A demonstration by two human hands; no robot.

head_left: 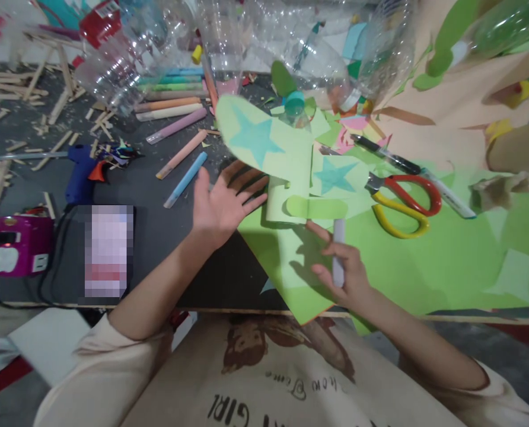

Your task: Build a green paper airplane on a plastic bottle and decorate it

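Observation:
My left hand [222, 207] is open, palm up with its fingers spread, and its fingertips reach the edge of a folded pale green paper piece [286, 142] with blue stars on it. A pale lilac marker [338, 261] sits among the fingers of my right hand [351, 270]. That hand's index finger points out towards the lower edge of the paper piece. A small rounded green strip [322, 207] lies across the piece. Just right of it are scissors [402, 204] with red and yellow handles. Larger green sheets [446, 261] lie underneath.
Several coloured markers [182, 160] lie beyond my left hand. A blue glue gun [80, 175], a phone [107, 252] and a purple charger box [21, 244] with cables are at left. Clear plastic bottles [313, 53] crowd the back; wooden sticks [6, 89] litter the far left.

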